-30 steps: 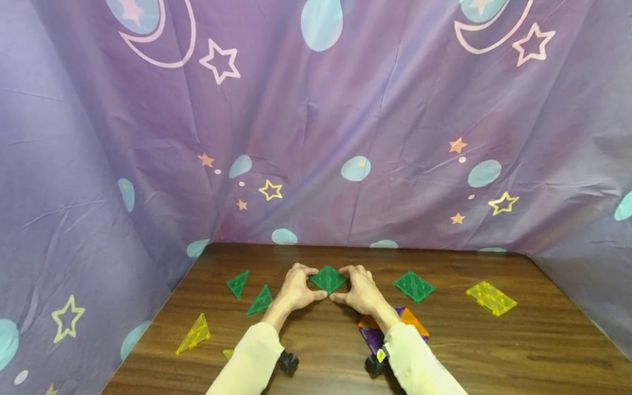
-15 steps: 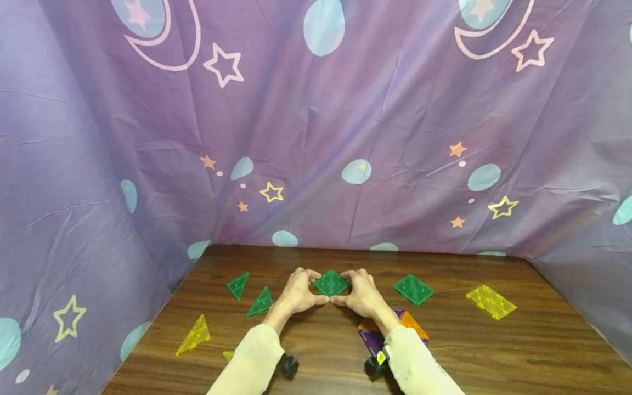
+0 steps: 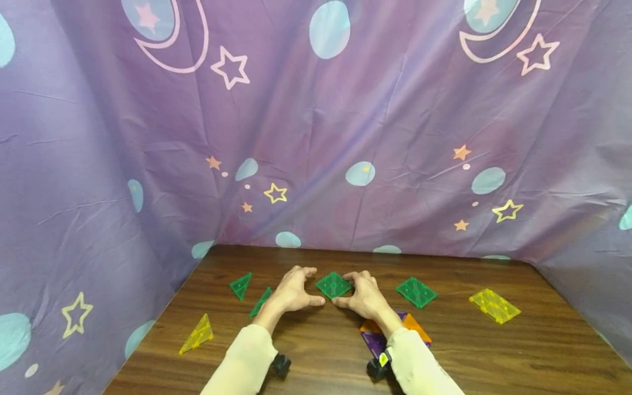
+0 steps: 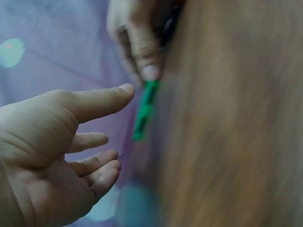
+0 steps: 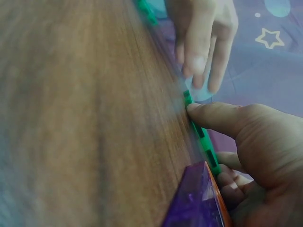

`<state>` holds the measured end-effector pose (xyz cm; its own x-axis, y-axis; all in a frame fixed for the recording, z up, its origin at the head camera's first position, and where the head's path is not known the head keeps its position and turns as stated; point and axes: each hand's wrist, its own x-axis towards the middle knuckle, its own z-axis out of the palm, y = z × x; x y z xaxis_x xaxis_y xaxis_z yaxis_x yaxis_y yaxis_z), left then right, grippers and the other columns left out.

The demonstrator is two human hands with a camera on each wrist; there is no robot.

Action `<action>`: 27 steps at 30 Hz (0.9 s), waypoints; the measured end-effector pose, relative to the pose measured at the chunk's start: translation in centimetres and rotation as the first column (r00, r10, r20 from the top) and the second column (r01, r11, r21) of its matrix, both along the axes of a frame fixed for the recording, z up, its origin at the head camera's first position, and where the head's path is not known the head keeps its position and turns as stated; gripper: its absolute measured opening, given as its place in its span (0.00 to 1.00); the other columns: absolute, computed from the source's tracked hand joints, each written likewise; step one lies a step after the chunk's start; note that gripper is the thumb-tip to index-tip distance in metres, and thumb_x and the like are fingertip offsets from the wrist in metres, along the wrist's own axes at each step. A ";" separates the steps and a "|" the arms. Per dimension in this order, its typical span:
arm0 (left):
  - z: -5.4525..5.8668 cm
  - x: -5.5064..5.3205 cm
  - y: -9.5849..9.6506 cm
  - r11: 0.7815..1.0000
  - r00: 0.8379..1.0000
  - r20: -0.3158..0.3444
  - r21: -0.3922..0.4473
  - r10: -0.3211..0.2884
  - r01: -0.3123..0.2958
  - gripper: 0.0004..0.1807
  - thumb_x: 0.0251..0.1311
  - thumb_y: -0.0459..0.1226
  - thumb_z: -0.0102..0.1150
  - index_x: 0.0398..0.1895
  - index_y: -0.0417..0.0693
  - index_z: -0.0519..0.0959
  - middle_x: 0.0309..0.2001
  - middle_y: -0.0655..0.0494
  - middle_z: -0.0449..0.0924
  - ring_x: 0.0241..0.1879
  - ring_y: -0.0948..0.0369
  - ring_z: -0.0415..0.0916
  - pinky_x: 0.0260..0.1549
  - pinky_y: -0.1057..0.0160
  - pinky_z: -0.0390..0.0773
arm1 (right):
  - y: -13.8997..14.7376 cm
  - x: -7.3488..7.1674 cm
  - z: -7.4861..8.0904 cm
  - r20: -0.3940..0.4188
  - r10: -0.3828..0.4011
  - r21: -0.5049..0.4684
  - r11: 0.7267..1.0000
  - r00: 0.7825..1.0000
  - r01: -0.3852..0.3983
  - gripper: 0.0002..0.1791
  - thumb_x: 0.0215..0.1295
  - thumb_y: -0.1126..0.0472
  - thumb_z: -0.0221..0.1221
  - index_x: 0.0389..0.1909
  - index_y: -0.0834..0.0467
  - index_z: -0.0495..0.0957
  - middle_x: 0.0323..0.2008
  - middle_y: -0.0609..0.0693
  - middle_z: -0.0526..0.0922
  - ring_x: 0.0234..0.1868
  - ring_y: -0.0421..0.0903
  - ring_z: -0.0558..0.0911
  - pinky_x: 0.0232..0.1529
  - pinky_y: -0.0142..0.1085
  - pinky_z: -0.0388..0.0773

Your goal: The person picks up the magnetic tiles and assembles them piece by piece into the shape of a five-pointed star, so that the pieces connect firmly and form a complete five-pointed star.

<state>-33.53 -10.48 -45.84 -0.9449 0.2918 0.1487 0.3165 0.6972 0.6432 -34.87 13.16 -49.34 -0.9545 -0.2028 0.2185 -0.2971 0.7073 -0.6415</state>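
Observation:
A flat green diamond of see-through magnetic tiles [image 3: 334, 286] lies mid-table between the two hands. My left hand [image 3: 292, 291] stands to its left with thumb and fingers spread, a small gap showing between them and the tile. In the left wrist view its thumb [image 4: 102, 101] and fingers are apart and hold nothing. My right hand [image 3: 364, 296] grips the diamond's right side; in the right wrist view the thumb [image 5: 215, 116] presses one end of the green edge [image 5: 201, 132] while the fingers sit at the other end.
Two green triangles [image 3: 240, 286] lie left, one partly behind the left hand. A yellow triangle [image 3: 197, 333] is nearer the front. Under the right forearm sits a purple and orange tile shape [image 3: 373, 343]. Further right are a green tile shape [image 3: 416, 292] and a yellow one [image 3: 494, 305].
My left hand has let go of the green diamond and drawn back to the left, its thumb and fingers wider apart. My right hand stays at the diamond's right side.

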 end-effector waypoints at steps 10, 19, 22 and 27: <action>1.5 2.0 -8.1 0.987 0.986 -0.053 -0.025 0.156 -0.157 0.43 0.60 0.41 0.85 0.77 0.37 0.76 0.69 0.36 0.78 0.70 0.35 0.75 0.69 0.35 0.77 | 0.1 0.2 -0.1 0.010 0.005 -0.006 1.000 1.000 -0.005 0.40 0.55 0.51 0.85 0.65 0.64 0.82 0.53 0.61 0.79 0.56 0.59 0.75 0.62 0.58 0.76; -0.4 3.0 -14.6 0.978 0.992 0.028 -0.175 0.119 -0.113 0.55 0.53 0.53 0.89 0.77 0.34 0.74 0.71 0.29 0.76 0.70 0.29 0.73 0.66 0.30 0.78 | -0.2 0.2 -0.2 -0.029 0.025 -0.015 1.000 0.999 -0.026 0.41 0.56 0.49 0.84 0.65 0.65 0.81 0.54 0.63 0.78 0.55 0.60 0.74 0.60 0.57 0.76; -0.5 3.0 -14.7 0.974 0.994 -0.013 -0.201 0.105 -0.105 0.58 0.46 0.55 0.92 0.75 0.32 0.75 0.71 0.28 0.76 0.70 0.28 0.73 0.67 0.29 0.76 | -0.4 0.2 0.1 -0.026 0.012 -0.029 1.000 1.000 -0.013 0.47 0.54 0.52 0.85 0.72 0.65 0.77 0.59 0.67 0.77 0.58 0.63 0.75 0.62 0.60 0.73; 0.5 3.4 -13.8 0.974 0.987 0.024 -0.166 0.160 -0.154 0.60 0.42 0.48 0.96 0.76 0.31 0.73 0.73 0.28 0.74 0.73 0.28 0.70 0.72 0.31 0.73 | -1.4 0.5 1.1 -0.087 0.008 -0.124 0.992 0.996 -0.019 0.54 0.56 0.54 0.84 0.82 0.58 0.68 0.63 0.67 0.72 0.64 0.67 0.73 0.63 0.63 0.71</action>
